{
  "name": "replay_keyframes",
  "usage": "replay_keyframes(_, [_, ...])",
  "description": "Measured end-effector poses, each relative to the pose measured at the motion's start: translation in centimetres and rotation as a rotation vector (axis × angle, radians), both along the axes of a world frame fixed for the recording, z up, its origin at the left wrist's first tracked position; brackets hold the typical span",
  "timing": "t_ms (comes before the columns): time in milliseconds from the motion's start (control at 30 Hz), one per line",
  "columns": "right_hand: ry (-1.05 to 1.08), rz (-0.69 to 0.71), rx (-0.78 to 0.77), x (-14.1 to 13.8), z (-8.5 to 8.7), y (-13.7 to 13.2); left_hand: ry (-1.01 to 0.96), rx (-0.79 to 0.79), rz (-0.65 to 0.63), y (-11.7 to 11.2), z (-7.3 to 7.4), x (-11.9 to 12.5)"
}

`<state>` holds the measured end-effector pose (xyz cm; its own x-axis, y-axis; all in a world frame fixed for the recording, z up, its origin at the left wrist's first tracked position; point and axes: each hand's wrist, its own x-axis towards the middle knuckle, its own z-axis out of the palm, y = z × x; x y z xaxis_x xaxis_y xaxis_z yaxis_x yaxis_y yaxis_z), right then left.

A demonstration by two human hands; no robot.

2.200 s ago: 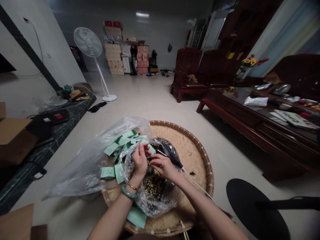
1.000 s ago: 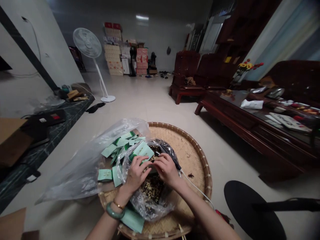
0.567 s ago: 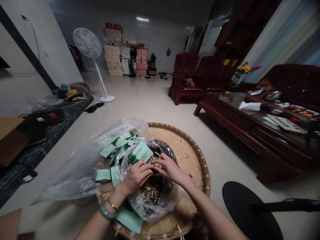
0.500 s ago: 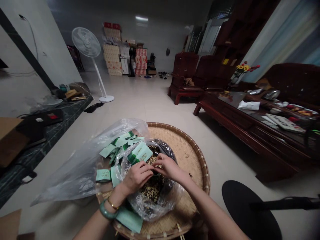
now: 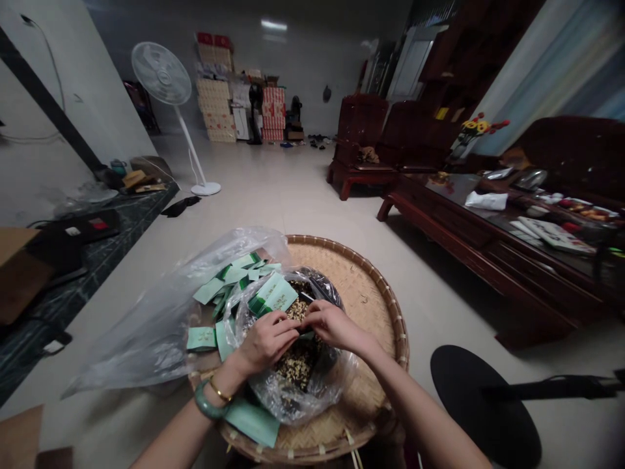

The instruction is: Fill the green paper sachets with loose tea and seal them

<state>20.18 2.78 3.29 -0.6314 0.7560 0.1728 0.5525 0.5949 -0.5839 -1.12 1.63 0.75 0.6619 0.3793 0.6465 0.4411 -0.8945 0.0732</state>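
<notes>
My left hand (image 5: 266, 342) is curled, fingers pinching a green packet (image 5: 273, 295) that sticks up from it. My right hand (image 5: 332, 324) is also curled, fingertips meeting the left hand's over a clear plastic bag of loose dried bits (image 5: 297, 371). What the right fingers grip is hidden. Both hands work above a round woven bamboo tray (image 5: 385, 306). More green packets (image 5: 229, 277) lie in a large clear bag (image 5: 156, 332) to the left. One packet (image 5: 252, 420) lies under the bag near me.
A black round stool (image 5: 483, 404) stands at my right. A dark wooden table (image 5: 512, 241) with papers runs along the right. A dark counter (image 5: 73, 260) with boxes is at left. A standing fan (image 5: 163, 75) and stacked cartons (image 5: 239, 104) are far back.
My left hand came down from a raised position and took hold of a green packet. Both hands moved together over the bag of loose bits. The black tool and its white cord dropped from sight.
</notes>
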Motion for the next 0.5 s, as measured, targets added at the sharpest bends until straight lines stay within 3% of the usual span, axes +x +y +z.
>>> replay_keyframes(100, [-0.093,-0.055,0.003,-0.2,0.2,0.3,-0.019,0.041,-0.020,0.2,0.0,0.0])
replay_keyframes(200, [-0.017,-0.095,-0.068,-0.2,-0.3,1.0,-0.007,0.018,-0.092,0.7,0.0,-0.4])
replay_keyframes(333, [0.234,-0.272,-0.254,-0.2,-2.8,1.5,-0.008,-0.037,-0.094,1.8,0.3,-1.4])
replay_keyframes(433, [0.303,-0.265,-0.332,-0.7,-5.1,1.4,0.021,-0.065,-0.030,2.4,1.1,-2.3])
replay_keyframes(500, [0.254,-0.234,-0.279,-1.1,-6.2,1.3,0.026,-0.067,0.017,2.4,1.8,-2.8])
